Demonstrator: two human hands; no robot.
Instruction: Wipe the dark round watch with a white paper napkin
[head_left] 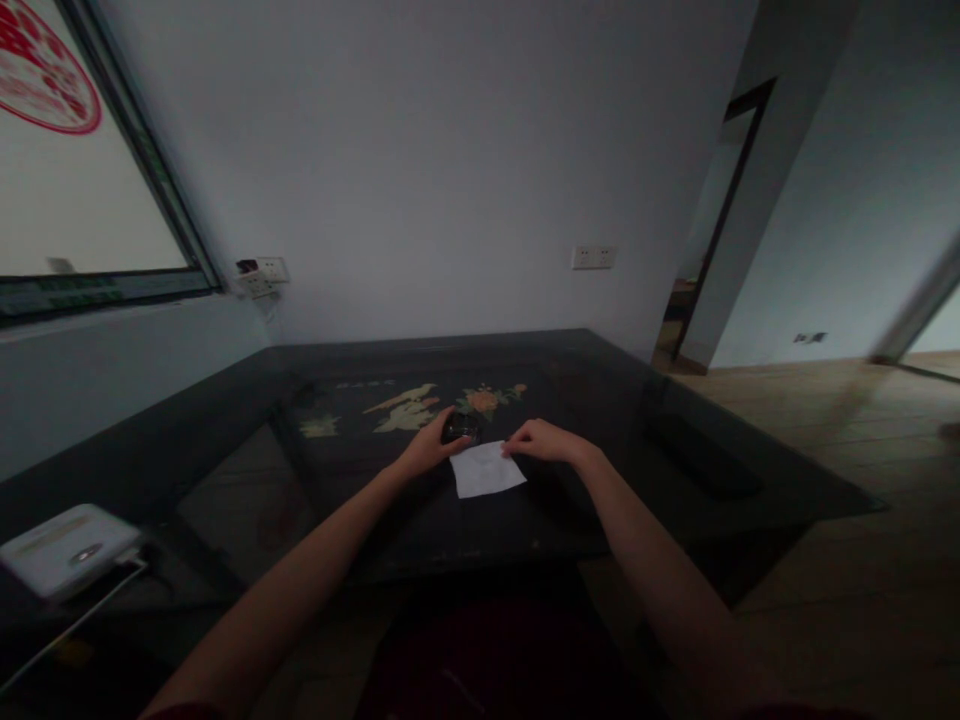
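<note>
A small dark, glossy object (460,427) with a rounded outline sits in the grip of my left hand (429,446); its exact kind is too dim to make out. Just in front of it a white sheet of paper (487,472), roughly square, lies on the dark table. My right hand (541,441) pinches the paper at its far right corner, thumb and fingers together. My left thumb reaches close to the paper's far left corner.
The glossy black table (585,370) carries a bird-and-flower picture (405,408). A long black case (701,457) lies to the right. At the left edge stands a white device (71,550) with a cable (75,625). A wall with sockets (593,258) rises behind.
</note>
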